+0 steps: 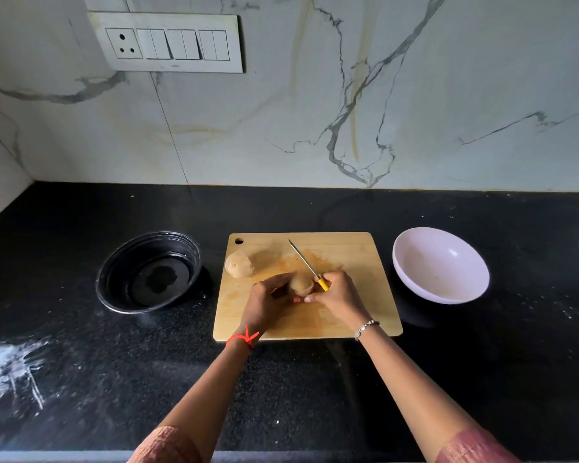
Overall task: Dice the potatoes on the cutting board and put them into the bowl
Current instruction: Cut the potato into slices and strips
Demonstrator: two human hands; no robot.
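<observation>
A wooden cutting board [355, 262] lies in the middle of the black counter. One whole brown potato [239, 265] rests at its left back corner. A second potato [302, 284] sits near the board's centre, and my left hand [268, 304] holds it from the left. My right hand [336, 295] grips a knife [304, 259] by its yellow handle; the blade points up and to the left, away from me, above the held potato. My right thumb touches the potato's front. A white bowl [442, 265] stands to the right of the board, with nothing in it.
A black round dish [149, 272] with a wet bottom stands left of the board. White powder smears [10, 365] mark the counter at the front left. A marble wall with a switch panel [168, 43] rises behind the counter.
</observation>
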